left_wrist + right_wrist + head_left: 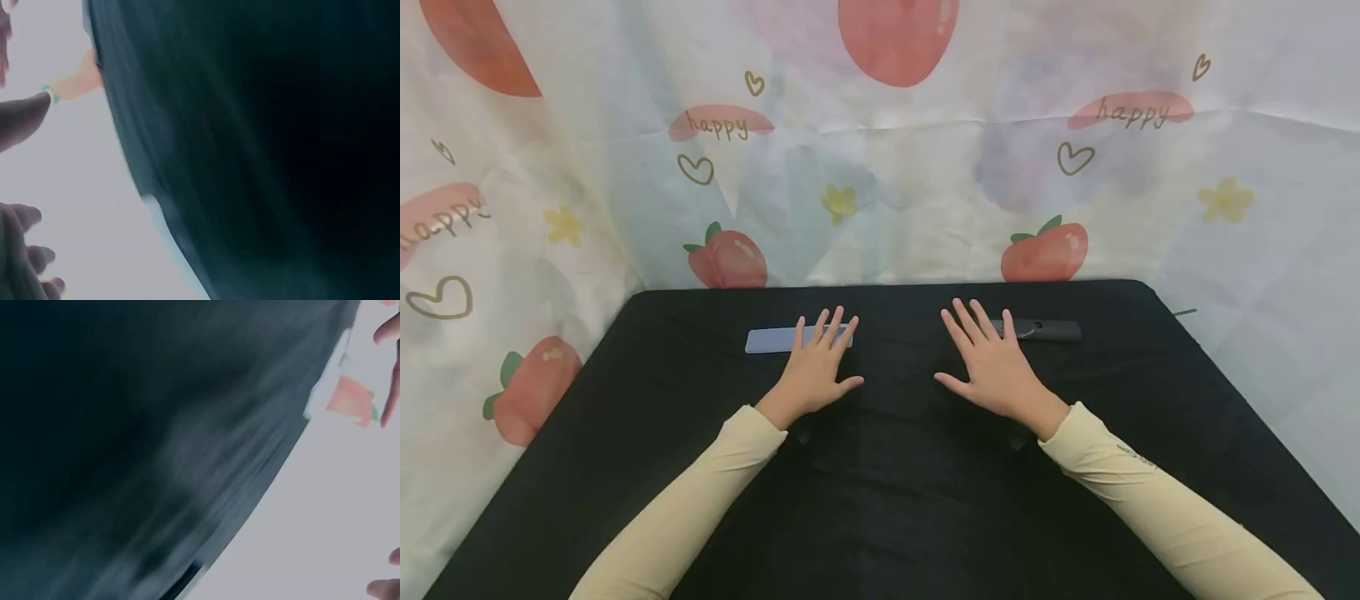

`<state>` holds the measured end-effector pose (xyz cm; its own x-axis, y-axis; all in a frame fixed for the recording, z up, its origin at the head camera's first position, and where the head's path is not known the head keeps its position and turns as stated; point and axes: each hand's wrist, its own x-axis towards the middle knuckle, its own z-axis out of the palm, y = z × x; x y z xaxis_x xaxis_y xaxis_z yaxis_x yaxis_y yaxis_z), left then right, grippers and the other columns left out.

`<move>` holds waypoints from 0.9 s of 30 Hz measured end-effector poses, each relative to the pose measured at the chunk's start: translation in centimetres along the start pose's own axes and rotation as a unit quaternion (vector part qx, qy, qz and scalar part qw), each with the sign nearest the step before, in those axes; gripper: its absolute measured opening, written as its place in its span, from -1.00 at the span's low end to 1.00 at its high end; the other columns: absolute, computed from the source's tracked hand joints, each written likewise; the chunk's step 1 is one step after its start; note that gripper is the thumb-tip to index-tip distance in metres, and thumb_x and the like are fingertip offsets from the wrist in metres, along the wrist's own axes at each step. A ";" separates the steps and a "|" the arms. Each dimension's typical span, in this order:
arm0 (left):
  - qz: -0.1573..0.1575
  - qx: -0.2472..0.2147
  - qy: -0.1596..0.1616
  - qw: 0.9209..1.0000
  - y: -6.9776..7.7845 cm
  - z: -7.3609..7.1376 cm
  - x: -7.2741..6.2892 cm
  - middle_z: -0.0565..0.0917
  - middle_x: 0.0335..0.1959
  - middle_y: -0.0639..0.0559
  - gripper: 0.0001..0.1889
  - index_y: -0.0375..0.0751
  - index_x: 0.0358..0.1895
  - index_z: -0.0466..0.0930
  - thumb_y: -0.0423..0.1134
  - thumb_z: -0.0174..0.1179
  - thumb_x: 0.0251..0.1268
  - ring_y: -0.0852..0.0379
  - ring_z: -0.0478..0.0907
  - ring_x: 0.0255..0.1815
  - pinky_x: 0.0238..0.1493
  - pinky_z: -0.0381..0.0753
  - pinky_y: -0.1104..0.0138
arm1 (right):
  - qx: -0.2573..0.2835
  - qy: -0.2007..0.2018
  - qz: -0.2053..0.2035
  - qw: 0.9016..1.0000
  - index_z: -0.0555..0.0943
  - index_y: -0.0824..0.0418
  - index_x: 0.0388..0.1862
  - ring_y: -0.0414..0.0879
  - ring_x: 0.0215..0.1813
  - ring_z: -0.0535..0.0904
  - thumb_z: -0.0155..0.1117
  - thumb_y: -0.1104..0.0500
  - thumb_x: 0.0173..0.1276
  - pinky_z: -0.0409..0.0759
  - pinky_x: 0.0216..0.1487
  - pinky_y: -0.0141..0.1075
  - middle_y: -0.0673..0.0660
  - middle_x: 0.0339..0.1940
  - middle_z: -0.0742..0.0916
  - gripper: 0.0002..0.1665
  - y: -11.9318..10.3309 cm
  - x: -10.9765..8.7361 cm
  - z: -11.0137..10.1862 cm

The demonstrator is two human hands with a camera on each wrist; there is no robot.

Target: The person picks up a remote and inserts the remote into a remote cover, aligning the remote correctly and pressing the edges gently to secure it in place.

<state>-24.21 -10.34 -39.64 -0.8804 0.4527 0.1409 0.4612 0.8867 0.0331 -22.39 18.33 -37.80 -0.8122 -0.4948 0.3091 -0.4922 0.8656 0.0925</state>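
My left hand point(811, 372) is held out over the table with fingers spread and holds nothing. Its fingers overlap a flat, pale blue-grey strip point(767, 340) with rounded corners near the table's far edge. To the right, my right hand point(996, 371) is spread in the same way, also without anything in it. Behind its little finger lies a long dark grey object point(1052, 331) with a small mark on top, partly hidden by the hand. In the left wrist view, the thumb point(25, 119) shows extended at the left edge.
A black cloth covers the table point(895, 500). Close behind and along both sides hangs a pale curtain point(910, 183) printed with peaches, hearts, flowers and the word "happy". Both forearms wear cream sleeves point(692, 500).
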 end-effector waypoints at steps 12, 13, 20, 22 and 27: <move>0.122 0.130 -0.017 0.984 -5.6 -0.8 2.8 0.16 0.47 -0.18 -0.20 -0.17 0.46 0.05 0.09 0.14 0.25 -0.10 0.05 0.51 0.48 -0.10 -0.03 | -0.049 0.074 -0.048 0.995 0.14 0.28 0.45 0.21 0.46 0.18 -0.02 -0.29 0.34 -0.06 0.39 0.30 0.32 0.44 0.30 -0.09 8.8 0.2 0.7; 0.126 0.139 -0.016 0.982 -6.0 -0.7 3.0 0.20 0.45 -0.18 -0.21 -0.17 0.45 0.07 0.09 0.14 0.25 -0.09 0.08 0.50 0.48 -0.08 -0.03 | -0.053 0.079 -0.058 0.994 0.14 0.28 0.45 0.21 0.45 0.20 -0.15 -0.34 0.38 -0.05 0.39 0.29 0.32 0.44 0.31 -0.09 9.4 0.1 0.9; 0.109 0.154 -0.036 0.981 -8.5 0.6 3.8 0.37 0.32 -0.16 -0.26 -0.17 0.41 0.17 0.09 0.16 0.24 -0.08 0.32 0.35 0.43 0.12 0.01 | -0.099 0.092 -0.128 0.983 0.31 0.34 0.33 0.19 0.30 0.42 0.03 -0.17 0.36 0.14 0.32 0.27 0.33 0.28 0.50 -0.24 13.3 -0.3 2.3; 0.098 0.144 -0.051 0.983 -8.8 0.8 4.0 0.40 0.29 -0.17 -0.27 -0.19 0.39 0.21 0.10 0.15 0.24 -0.09 0.37 0.30 0.40 0.18 0.02 | -0.112 0.070 -0.137 0.982 0.37 0.35 0.28 0.19 0.25 0.46 0.26 -0.03 0.20 0.18 0.29 0.28 0.32 0.21 0.55 -0.25 14.2 -0.4 2.7; 0.080 0.128 -0.073 0.986 -8.9 1.2 4.3 0.46 0.20 -0.17 -0.32 -0.23 0.32 0.31 0.13 0.11 0.26 -0.09 0.44 0.20 0.32 0.28 0.04 | -0.127 -0.026 -0.112 0.985 0.43 0.34 0.23 0.17 0.22 0.47 0.32 0.04 0.17 0.15 0.31 0.28 0.29 0.14 0.60 -0.31 15.4 -0.5 3.2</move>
<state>-32.20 -16.15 -40.51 -0.8139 0.5806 -0.0207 0.5688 0.7891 -0.2319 -30.55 31.66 -39.53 -0.7102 -0.6734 0.2053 -0.5719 0.7219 0.3896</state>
